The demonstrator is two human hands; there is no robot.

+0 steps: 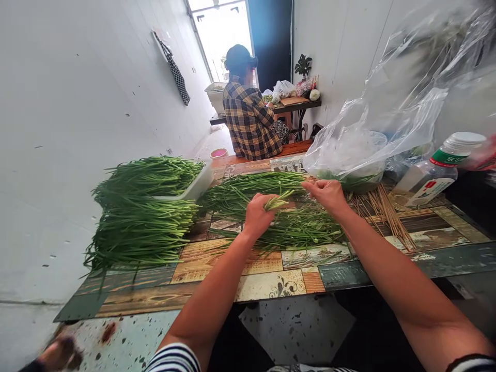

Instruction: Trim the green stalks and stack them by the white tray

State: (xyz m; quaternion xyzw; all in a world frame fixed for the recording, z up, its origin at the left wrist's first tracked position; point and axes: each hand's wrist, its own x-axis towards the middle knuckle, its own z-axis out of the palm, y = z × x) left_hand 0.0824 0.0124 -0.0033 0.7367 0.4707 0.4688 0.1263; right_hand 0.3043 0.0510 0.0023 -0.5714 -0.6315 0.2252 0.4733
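My left hand [259, 213] is closed round a small bunch of garlic chives [279, 200], their pale cut ends pointing right. To the right, my right hand [326, 194] is held in a pinch close to the stem ends of the chives on the table; whatever is between its fingertips is too small to make out. Behind both hands lies a long pile of chives [248, 186]. Nearer me is a looser heap of thin green stems and scraps [306, 230].
Thick chive stacks [143, 227] and a white tub [201, 181] stand left. Right are wooden skewers [391, 214], a plastic bag [341, 139] over a bowl and a plastic bottle [437, 168]. A person in a plaid shirt [250, 119] sits beyond, at another table [306, 105].
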